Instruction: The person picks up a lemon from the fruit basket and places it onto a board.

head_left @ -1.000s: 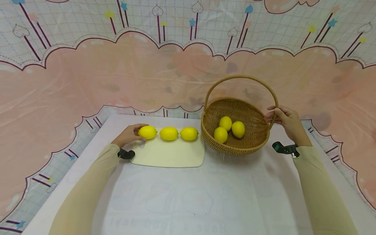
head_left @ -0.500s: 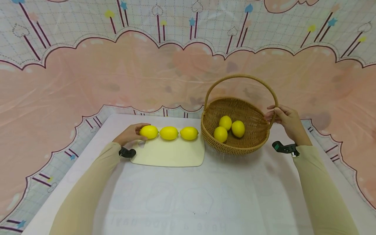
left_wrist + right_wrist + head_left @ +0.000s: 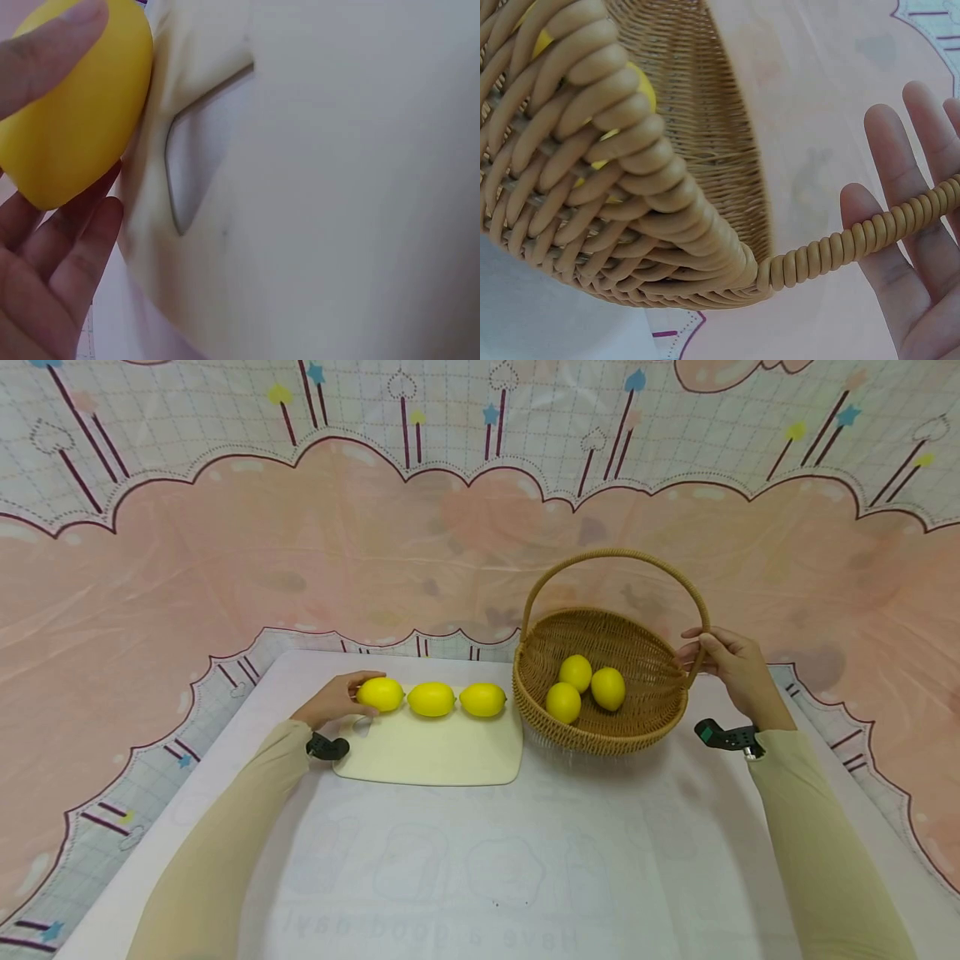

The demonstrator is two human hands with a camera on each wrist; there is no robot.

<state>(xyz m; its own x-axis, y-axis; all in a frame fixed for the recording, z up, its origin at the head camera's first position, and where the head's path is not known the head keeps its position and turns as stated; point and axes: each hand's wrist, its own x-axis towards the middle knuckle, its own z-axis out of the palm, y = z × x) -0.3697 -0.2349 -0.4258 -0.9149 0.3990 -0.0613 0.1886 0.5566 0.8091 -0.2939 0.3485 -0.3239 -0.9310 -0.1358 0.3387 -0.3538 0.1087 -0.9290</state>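
Observation:
My left hand (image 3: pixel 335 699) grips the left-most lemon (image 3: pixel 380 694) at its left end. In the left wrist view the thumb lies on top of this lemon (image 3: pixel 86 112), with fingers around its lower side. Two more lemons, a middle one (image 3: pixel 431 700) and a right one (image 3: pixel 483 700), lie in line with it along the back of a cream cutting board (image 3: pixel 442 756). My right hand (image 3: pixel 731 668) holds the right side of the wicker basket's handle (image 3: pixel 615 554). In the right wrist view its fingers (image 3: pixel 889 135) stretch behind the handle; the thumb is out of sight there.
The wicker basket (image 3: pixel 607 745) stands right beside the board and has three lemons inside, one of them at the front (image 3: pixel 563 702). Both stand toward the back of a white-covered table (image 3: pixel 420 868). A printed pink curtain (image 3: pixel 420 568) hangs behind.
My left hand has shifted slightly right with the left-most lemon, closing the gap to the middle one. The right hand and the basket stay in place.

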